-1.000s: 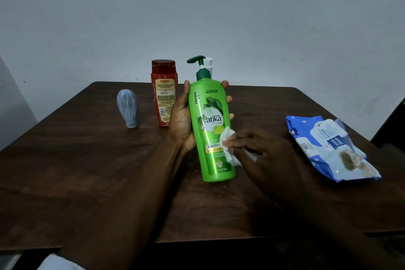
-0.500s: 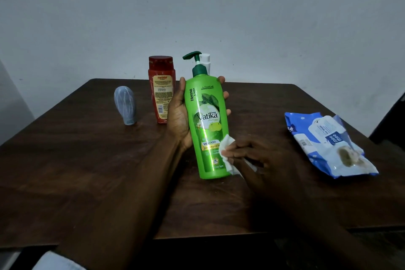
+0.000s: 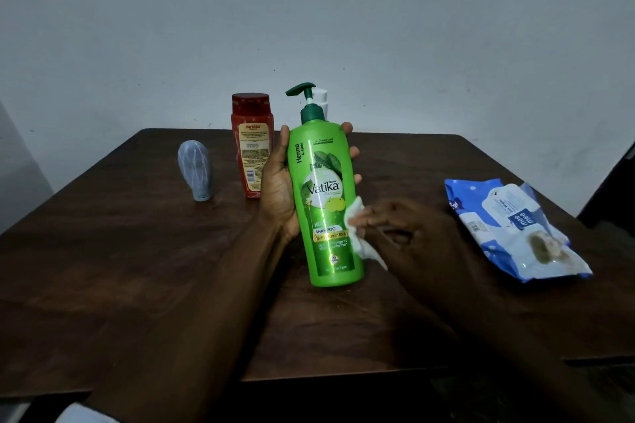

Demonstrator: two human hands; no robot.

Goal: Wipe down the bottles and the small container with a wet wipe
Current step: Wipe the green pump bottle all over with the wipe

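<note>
The left hand [image 3: 280,189] grips the green pump bottle [image 3: 323,195], raised and tilted above the bench [image 3: 137,268], while the right hand [image 3: 409,237] presses a wet wipe [image 3: 357,230] to its side. Wiping this bottle is underway; next, probably turning it to reach uncleaned faces.

Wet wipe [image 3: 357,226] higher on green bottle [image 3: 324,202]

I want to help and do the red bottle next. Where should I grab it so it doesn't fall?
Grip the red bottle around its middle, at the label, coming from the front with fingers wrapping its flat sides. It stands upright and is tall and narrow, so a push near the cap could tip it. The left hand holding the green bottle sits just beside it, so a reach from the left side looks clearer.
</note>
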